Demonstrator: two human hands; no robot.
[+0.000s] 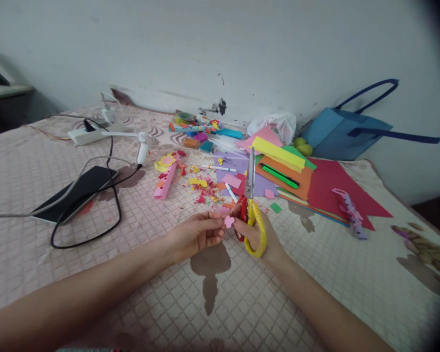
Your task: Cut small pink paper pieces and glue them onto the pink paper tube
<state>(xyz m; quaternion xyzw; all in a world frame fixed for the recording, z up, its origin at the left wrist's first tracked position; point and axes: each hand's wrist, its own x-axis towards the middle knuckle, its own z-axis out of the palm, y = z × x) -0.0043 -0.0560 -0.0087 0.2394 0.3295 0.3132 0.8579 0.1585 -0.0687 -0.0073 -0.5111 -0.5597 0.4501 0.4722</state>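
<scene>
Between my two hands is a small pink paper flower point(229, 222). The fingertips of my left hand point(201, 232) are closed on its left edge. My right hand point(266, 237) touches the flower's right side with its thumb and fingertip. Scissors point(255, 230) with yellow and red handles hang on that same hand, their blades pointing up and away from me. Just beyond my fingers lie colored paper scraps point(201, 198), a white marker point(231, 192) and a small green paper piece point(276, 208).
Colored paper sheets point(337, 188) with a green pen point(280, 176) spread to the right, near a decorated purple roll point(352, 215). A pink paper roll point(165, 181) lies left of the scraps. Farther left are a black flat device point(77, 193), cables and a power strip point(86, 134). A blue bag point(346, 132) leans at the wall.
</scene>
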